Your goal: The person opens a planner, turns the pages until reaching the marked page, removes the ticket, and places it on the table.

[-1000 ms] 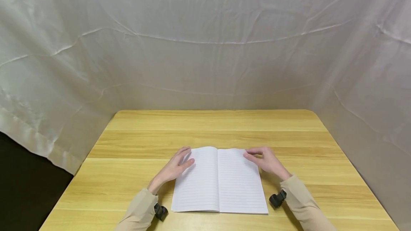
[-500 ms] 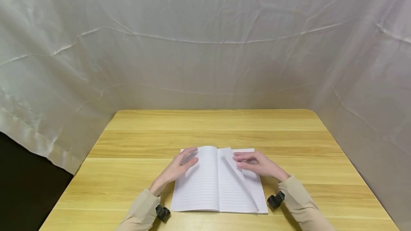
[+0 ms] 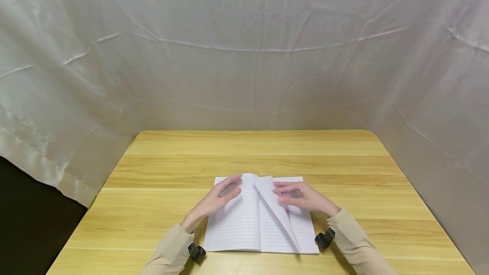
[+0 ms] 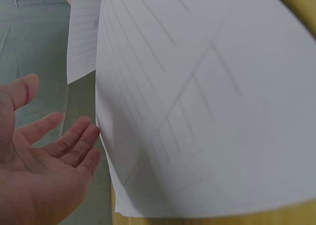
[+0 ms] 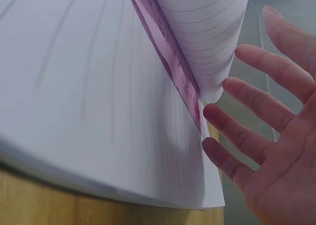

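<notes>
A lined notebook (image 3: 234,226) lies spread on the table, its pages facing up. My left hand (image 3: 215,199) rests at the upper left page with fingers loosely extended. One right-hand leaf (image 3: 273,200) is lifted and folds toward the spine. My right hand (image 3: 305,197) is beside that leaf; in the right wrist view its fingers (image 5: 259,102) are straight and spread, tips right at the paper. Between the lifted leaf and the page below shows a pink slip with dark red print (image 5: 173,52), partly covered by the leaf and the right hand.
The wooden table (image 3: 172,164) extends behind and to both sides of the notebook. Grey fabric curtains (image 3: 244,79) hang around its back and sides. A black wrist camera (image 3: 325,238) sits on the right sleeve and another (image 3: 196,252) on the left.
The right leaf, flat at first, has been lifted and turned leftward by the right hand, uncovering the pink slip. The left hand has shifted slightly to the right over its page.
</notes>
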Demonstrator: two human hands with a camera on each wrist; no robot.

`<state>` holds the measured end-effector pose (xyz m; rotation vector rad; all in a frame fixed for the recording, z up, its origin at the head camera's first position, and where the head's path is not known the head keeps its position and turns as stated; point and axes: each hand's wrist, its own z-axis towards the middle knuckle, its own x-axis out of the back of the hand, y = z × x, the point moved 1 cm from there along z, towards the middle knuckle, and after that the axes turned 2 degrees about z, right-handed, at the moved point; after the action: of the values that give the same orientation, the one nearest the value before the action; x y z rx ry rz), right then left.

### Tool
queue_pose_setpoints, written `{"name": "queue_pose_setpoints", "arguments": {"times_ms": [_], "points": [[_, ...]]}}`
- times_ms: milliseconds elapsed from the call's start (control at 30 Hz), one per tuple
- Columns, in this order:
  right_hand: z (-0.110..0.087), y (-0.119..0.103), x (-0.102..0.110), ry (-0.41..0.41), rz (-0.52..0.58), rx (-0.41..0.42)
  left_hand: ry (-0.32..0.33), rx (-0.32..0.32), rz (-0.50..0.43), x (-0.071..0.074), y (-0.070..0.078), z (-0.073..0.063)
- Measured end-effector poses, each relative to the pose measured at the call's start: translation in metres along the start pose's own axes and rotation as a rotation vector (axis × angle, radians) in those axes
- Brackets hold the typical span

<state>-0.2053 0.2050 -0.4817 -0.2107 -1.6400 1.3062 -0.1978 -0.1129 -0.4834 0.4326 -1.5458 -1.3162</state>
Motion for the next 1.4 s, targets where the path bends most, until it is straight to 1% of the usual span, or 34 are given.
{"name": "queue_pose_setpoints", "arguments": {"times_ms": [267, 400, 500, 633, 667, 767, 867, 967, 1067, 1133, 1233, 1333, 1400], "points": [[0.001, -0.004, -0.001, -0.010, 0.005, 0.010, -0.051, -0.038, -0.007, -0.005, 0.002, 0.004], [0.002, -0.005, -0.002, -0.015, -0.011, 0.048, -0.057, -0.052, 0.007, -0.009, 0.003, 0.006], [0.004, -0.005, -0.004, -0.023, -0.019, 0.081, -0.070, -0.035, 0.018, -0.012, 0.005, 0.007], [0.005, -0.003, -0.007, -0.023, -0.012, 0.094, -0.090, 0.004, 0.026, -0.015, 0.007, 0.006], [0.005, -0.003, -0.007, -0.016, -0.009, 0.093, -0.092, 0.004, 0.031, -0.015, 0.006, 0.006], [0.004, -0.001, -0.007, 0.033, 0.003, 0.072, -0.081, -0.005, 0.049, -0.015, 0.004, 0.005], [0.003, 0.001, -0.005, 0.115, -0.009, 0.029, -0.052, -0.018, 0.081, -0.013, 0.000, 0.003], [0.002, 0.005, -0.003, 0.199, -0.057, -0.038, -0.020, -0.004, 0.110, -0.010, -0.004, 0.000], [0.002, 0.009, -0.002, 0.241, -0.095, -0.105, 0.006, 0.020, 0.137, -0.007, -0.006, -0.002], [0.002, 0.011, -0.001, 0.239, -0.095, -0.142, 0.020, 0.042, 0.156, -0.006, -0.008, -0.004], [0.003, 0.014, 0.001, 0.219, -0.094, -0.177, 0.042, 0.069, 0.179, -0.003, -0.009, -0.005], [0.005, 0.016, 0.001, 0.192, -0.102, -0.193, 0.074, 0.103, 0.210, -0.002, -0.011, -0.007], [0.006, 0.016, 0.002, 0.178, -0.110, -0.210, 0.094, 0.138, 0.230, -0.001, -0.011, -0.008]]}}
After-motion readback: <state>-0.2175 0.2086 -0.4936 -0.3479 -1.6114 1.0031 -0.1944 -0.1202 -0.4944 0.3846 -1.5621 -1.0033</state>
